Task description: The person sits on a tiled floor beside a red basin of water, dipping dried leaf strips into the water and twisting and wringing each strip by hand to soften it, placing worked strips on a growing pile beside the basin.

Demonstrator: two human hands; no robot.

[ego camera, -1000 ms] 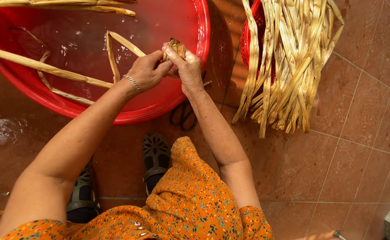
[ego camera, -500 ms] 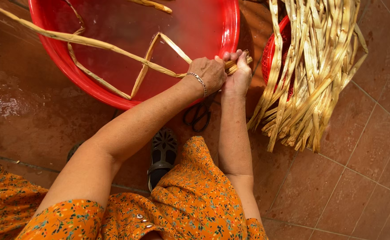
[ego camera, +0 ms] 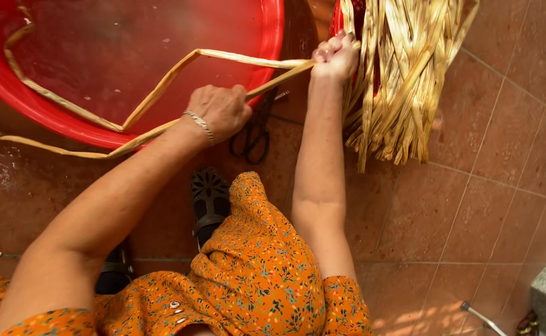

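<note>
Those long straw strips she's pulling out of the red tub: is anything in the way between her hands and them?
No, both hands already grip them. The right hand clamps the strip ends beside the pile of dried strips; the left hand closes around them by the red tub's rim. Scissors lie on the floor underneath, clear of the strips.

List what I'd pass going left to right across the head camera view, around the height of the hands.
Red basin → left hand → scissors → right hand → bundle of dried strips → bare floor tiles.
</note>
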